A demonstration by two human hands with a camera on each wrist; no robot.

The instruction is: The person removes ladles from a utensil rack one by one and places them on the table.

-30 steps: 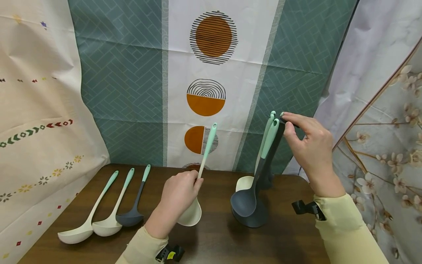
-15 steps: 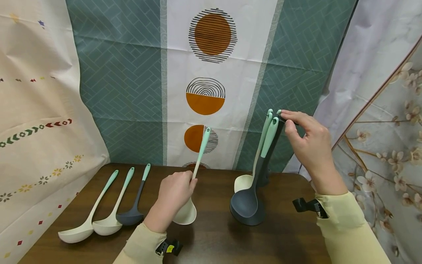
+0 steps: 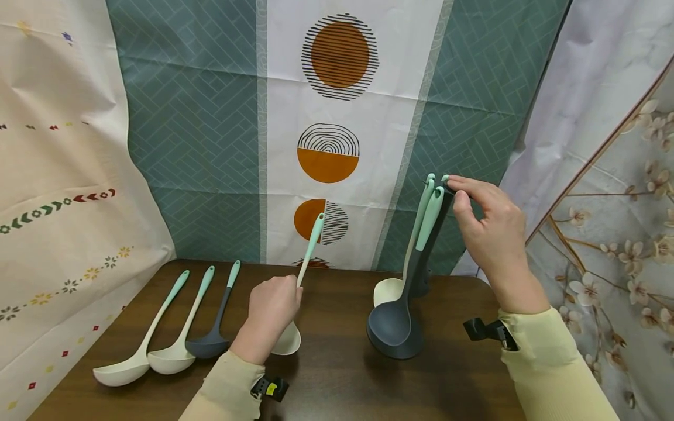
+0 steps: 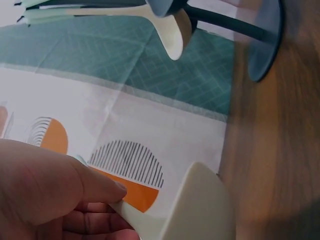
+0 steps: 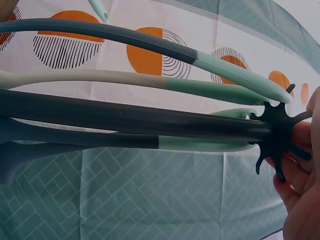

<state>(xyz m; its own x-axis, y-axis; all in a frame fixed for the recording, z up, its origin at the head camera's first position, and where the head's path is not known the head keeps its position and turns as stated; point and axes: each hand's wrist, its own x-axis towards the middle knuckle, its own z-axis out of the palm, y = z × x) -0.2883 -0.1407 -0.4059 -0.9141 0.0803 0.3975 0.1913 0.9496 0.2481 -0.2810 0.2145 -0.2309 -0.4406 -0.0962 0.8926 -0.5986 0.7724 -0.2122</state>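
My left hand (image 3: 274, 307) grips a cream ladle (image 3: 287, 341) with a mint handle end, held upright over the table; in the left wrist view its bowl (image 4: 202, 205) shows side-on beyond the thumb. At the right, my right hand (image 3: 492, 231) holds the top of a dark utensil stand (image 3: 441, 225), fingers around its hooked crown (image 5: 277, 132). From that crown hang a dark ladle (image 3: 389, 323), a cream utensil (image 3: 388, 292) and more dark utensils behind, partly hidden. Most mint handle ends lean against the pole in the right wrist view.
Three ladles lie side by side at the table's left: two cream ones, the outer (image 3: 121, 374) and the middle (image 3: 171, 361), and a dark one (image 3: 209, 344). A patterned cloth (image 3: 210, 146) hangs behind the brown wooden table (image 3: 342, 374).
My left hand has shifted left with the cream ladle, and its handle end sits lower. My right hand stays at the stand's top, and the stand has barely moved left.
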